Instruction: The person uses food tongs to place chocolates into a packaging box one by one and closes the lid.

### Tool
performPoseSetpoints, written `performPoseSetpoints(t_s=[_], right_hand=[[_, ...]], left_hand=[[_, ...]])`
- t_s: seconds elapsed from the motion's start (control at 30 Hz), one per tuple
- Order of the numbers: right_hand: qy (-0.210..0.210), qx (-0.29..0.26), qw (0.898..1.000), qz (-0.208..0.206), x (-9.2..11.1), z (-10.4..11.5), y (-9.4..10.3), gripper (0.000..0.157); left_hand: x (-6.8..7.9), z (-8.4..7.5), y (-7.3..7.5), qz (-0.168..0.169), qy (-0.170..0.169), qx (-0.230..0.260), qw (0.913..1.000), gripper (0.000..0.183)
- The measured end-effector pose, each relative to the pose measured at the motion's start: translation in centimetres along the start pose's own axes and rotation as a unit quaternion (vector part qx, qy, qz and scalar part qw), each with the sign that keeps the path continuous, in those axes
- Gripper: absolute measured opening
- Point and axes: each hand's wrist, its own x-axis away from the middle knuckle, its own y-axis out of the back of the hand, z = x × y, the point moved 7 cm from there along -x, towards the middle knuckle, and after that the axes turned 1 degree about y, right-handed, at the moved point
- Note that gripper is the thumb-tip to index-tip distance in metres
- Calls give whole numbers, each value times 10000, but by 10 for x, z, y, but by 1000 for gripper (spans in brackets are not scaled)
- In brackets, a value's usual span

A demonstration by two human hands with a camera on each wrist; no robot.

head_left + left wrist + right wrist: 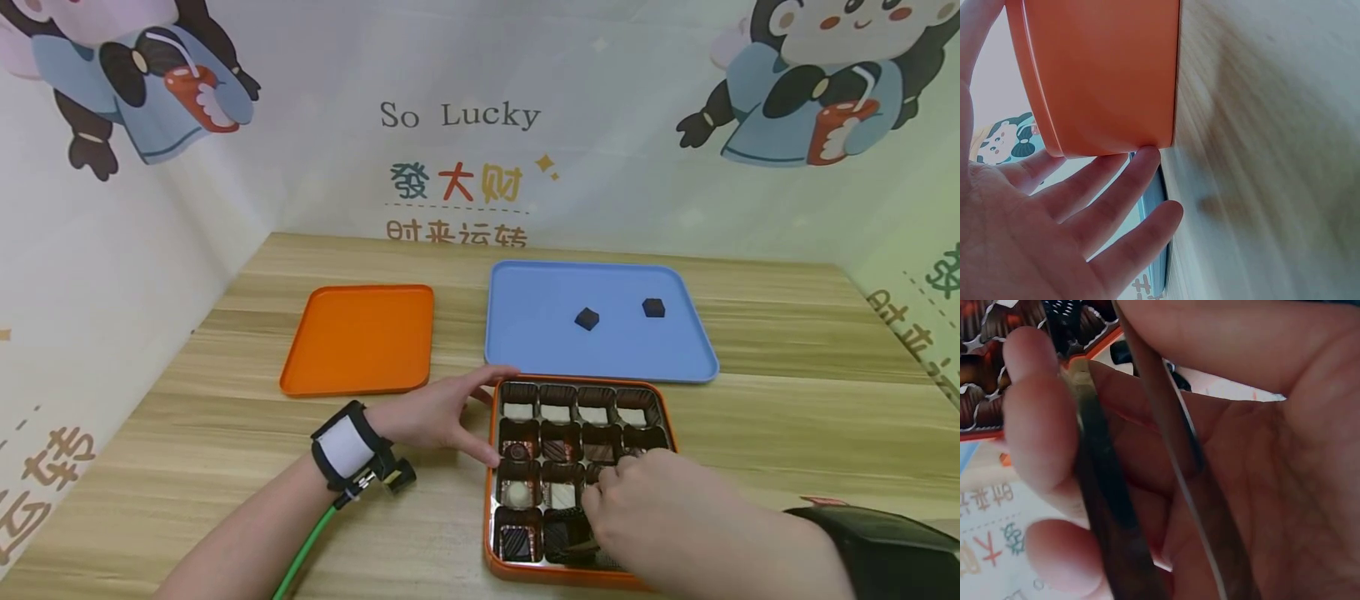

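Observation:
An orange box point(489, 508) with a divided brown insert stands at the front of the table. Its compartments hold dark chocolates point(516, 543) and a round white chocolate point(517, 494); the back row shows pale surfaces. My left hand point(438, 412) touches the box's left side, its fingers extended against the orange wall point(1104, 75) in the left wrist view. Over the box's front right part, my right hand point(660, 508) holds metal tongs point(1110, 462) between thumb and fingers. A perforated dark piece point(1065, 315) shows near the tongs; whether they grip anything is hidden.
Behind the box lies a blue tray point(525, 333) with two dark cubes, one cube point(587, 318) left of the other cube point(654, 307). An orange tray point(360, 342) lies at the back left. Printed cloth point(465, 50) walls the table point(787, 350) at back and sides.

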Motion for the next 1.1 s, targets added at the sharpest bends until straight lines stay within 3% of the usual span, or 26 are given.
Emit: performPoseSetpoints(t_s=[0.17, 0.33, 0.53, 0.8, 0.9, 1.0, 1.1], right_hand=[[92, 352, 9990, 244, -16, 9, 0, 26], [41, 364, 9985, 399, -21, 9, 1, 35], [-63, 165, 9971, 741, -21, 5, 4, 33], [-319, -643, 9949, 715, -4, -17, 8, 27], [-533, -1362, 9868, 698, 8, -36, 9, 16], [-863, -2091, 9719, 650, 20, -60, 8, 24], [-1212, -2308, 9650, 268, 28, -84, 13, 31]], left_hand=[[-1, 0, 0, -27, 2, -2, 10000, 101], [-1, -1, 0, -12, -29, -16, 10000, 101], [0, -1, 1, 3, -11, -15, 10000, 101], [0, -2, -1, 45, -36, 55, 10000, 100], [0, -2, -1, 48, -12, 80, 10000, 101], [0, -1, -1, 41, -22, 56, 10000, 101], [0, -2, 0, 29, -59, 17, 10000, 101]])
